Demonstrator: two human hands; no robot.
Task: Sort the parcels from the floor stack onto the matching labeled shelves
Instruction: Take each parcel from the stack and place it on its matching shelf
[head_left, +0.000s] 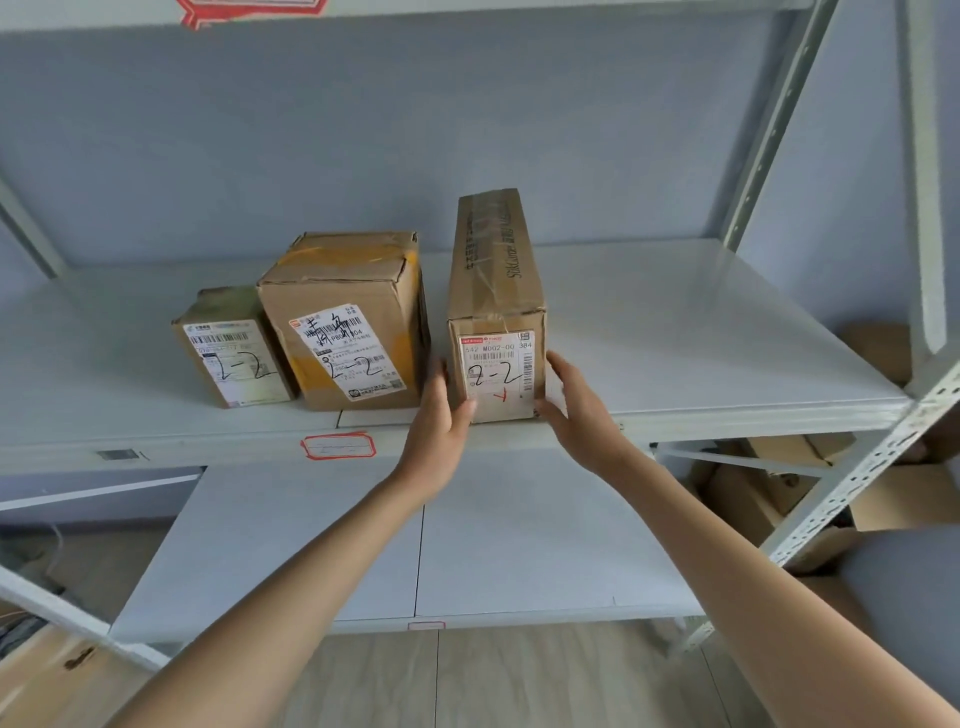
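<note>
A long narrow cardboard parcel marked "2-2" stands at the front edge of the middle white shelf. My left hand holds its lower left corner, thumb on the front face and fingers along the left side. At the parcel's right side is my right hand, its fingers fairly straight and the fingertips touching the box. Two more parcels marked "2-2" stand to the left: a bigger taped box and a small box. A red-framed label sticks to the shelf's front edge.
The shelf's right half is bare. Below it runs a lower white shelf. Grey perforated metal posts frame the right side, and one post slants across. Cardboard boxes lie on the floor at the right, and more at the bottom left.
</note>
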